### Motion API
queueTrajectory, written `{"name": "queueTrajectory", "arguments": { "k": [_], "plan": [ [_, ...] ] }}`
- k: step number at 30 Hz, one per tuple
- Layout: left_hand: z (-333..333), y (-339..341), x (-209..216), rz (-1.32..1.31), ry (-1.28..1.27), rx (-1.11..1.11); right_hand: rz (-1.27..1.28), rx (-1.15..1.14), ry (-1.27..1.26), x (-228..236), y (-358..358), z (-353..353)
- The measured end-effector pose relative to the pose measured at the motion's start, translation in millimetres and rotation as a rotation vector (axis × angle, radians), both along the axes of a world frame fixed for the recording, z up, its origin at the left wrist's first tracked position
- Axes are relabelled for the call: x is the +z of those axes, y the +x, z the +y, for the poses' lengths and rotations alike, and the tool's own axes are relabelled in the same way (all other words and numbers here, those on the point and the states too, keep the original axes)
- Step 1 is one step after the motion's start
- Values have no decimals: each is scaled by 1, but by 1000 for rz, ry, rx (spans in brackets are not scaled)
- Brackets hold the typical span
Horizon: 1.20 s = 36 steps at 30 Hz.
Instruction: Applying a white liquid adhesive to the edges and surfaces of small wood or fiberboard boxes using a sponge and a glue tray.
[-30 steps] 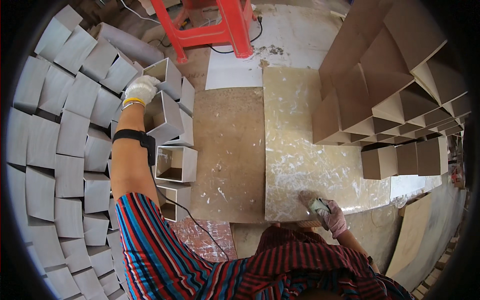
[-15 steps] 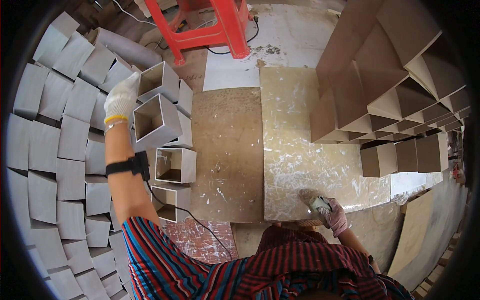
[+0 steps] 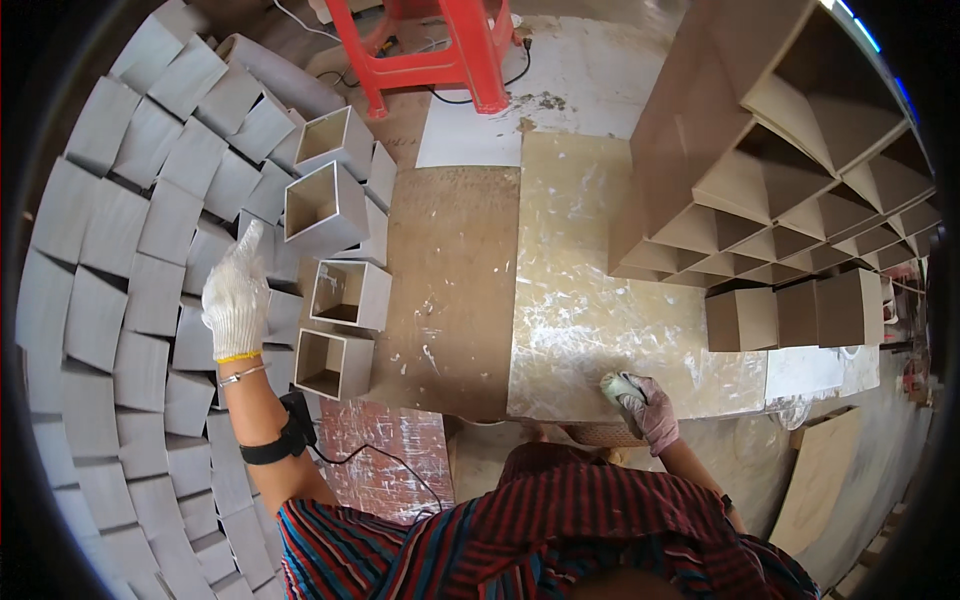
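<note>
My left hand [image 3: 238, 298], in a white knit glove with a yellow cuff edge, has its fingers stretched out and holds nothing. It hovers beside stacked pale grey boxes [image 3: 158, 222], left of an open-fronted grey box [image 3: 325, 208] that sits tilted on others. Near the worktable's front edge, my right hand [image 3: 656, 416] in a pinkish glove is closed round a small pale green object [image 3: 622, 388]. Its kind is hard to make out. Two more open grey boxes [image 3: 350, 295] stand in a column nearer me.
A large brown compartment shelf [image 3: 690, 150] stands at the right, with several small brown boxes [image 3: 797, 316] by it. A red plastic stool [image 3: 415, 70] is at the far side. The scratched worktable [image 3: 450, 290] lies between. A black cable [image 3: 385, 455] trails from my left forearm.
My left hand has drawn back toward me from beside the upper open boxes. My right hand is slightly farther left, still round the pale green object. The whole view has shifted a little.
</note>
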<state>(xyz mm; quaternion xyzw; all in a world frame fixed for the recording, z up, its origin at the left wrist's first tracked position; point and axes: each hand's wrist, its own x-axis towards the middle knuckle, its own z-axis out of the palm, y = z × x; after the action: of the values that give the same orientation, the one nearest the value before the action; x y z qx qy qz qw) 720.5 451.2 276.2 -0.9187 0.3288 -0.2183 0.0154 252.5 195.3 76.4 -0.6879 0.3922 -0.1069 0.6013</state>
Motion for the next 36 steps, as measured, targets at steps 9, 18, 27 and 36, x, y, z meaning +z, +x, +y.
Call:
{"name": "queueTrajectory", "arguments": {
  "k": [9, 18, 27, 36],
  "plan": [
    [9, -141, -10, 78, -86, -104, -83, 106, -46, 9, -73, -27],
    [-73, -332, -21, 337, -91, -179, -245, 103, -85, 28, -205, -85],
    [-223, -425, -5, 711, -111, -577, -14, -56, -318, 19, -310, -111],
    [-339, -507, -94, 1993, -268, -463, -47, -332, -275, 4, -371, -100]
  ]
}}
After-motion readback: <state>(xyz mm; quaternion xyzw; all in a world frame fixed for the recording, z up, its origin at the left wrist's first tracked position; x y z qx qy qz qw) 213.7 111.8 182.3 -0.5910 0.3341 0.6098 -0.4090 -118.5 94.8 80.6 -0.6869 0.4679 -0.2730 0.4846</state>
